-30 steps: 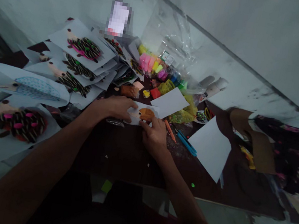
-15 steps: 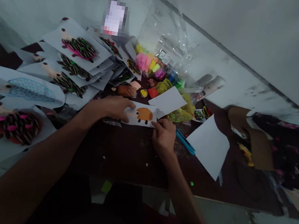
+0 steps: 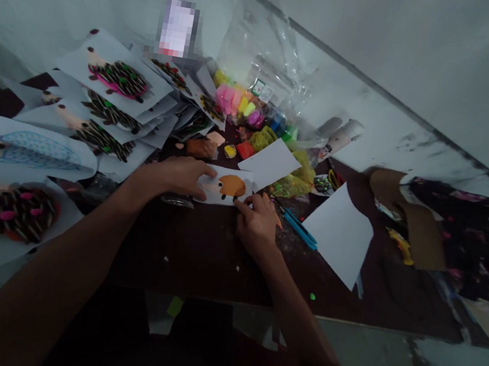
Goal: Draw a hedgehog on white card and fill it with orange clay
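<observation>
A sheet of white paper (image 3: 205, 193) lies on the table in front of me. On it is an animal figure with a rounded orange-brown clay body (image 3: 235, 186), small black feet and a pale snout. My left hand (image 3: 182, 177) rests over the paper's left end, thumb and fingers apart, holding it down. With its index finger stretched out, my right hand (image 3: 258, 226) presses at a black foot under the body; its other fingers are bent. A second blank sheet (image 3: 271, 162) lies just behind. Brown clay (image 3: 202, 148) sits beyond my left hand.
Left, finished hedgehog pictures (image 3: 118, 79) are stacked. A clear bag of coloured clay (image 3: 239, 104) leans at the wall. On the right are blue-handled scissors (image 3: 300, 228), a large white sheet (image 3: 341, 237), a yellow cutter (image 3: 400, 245) and dark flowered cloth (image 3: 458, 219).
My right index finger has moved left from the paper's right edge to the black foot. My left hand still holds the left end. The whole view has shifted slightly.
</observation>
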